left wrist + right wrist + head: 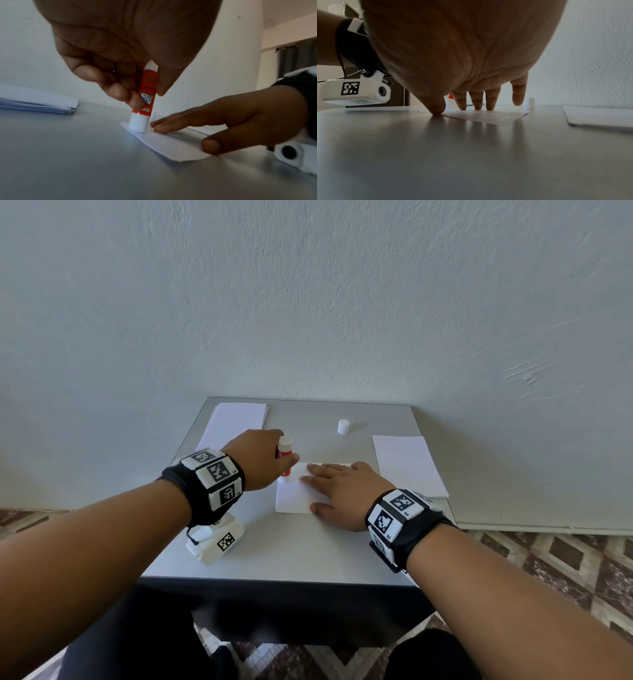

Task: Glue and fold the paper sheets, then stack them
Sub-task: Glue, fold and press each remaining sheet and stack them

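Near the middle of the grey table [308, 556], a small white paper sheet [294, 498] is lying flat, and the gluing step is in hand. The glue stick [145, 97] is standing upright with its white tip pressing down on the sheet's far left corner. The left hand [257, 460] is pinching the red barrel between thumb and curled fingers. The right hand [346, 491] is spreading its straight fingers [477, 101] flat on the sheet to pin it, gripping nothing, with the thumb touching down at the near edge.

The stick's white cap [343, 426] is standing alone toward the far edge. One paper pile [236, 419] is sitting at the far left corner, another pile [407, 463] along the right edge; which is for finished pieces cannot be told.

The next move probably calls for drawing the stick along the sheet's edge while the right hand is holding it steady, then folding it over the glued strip.
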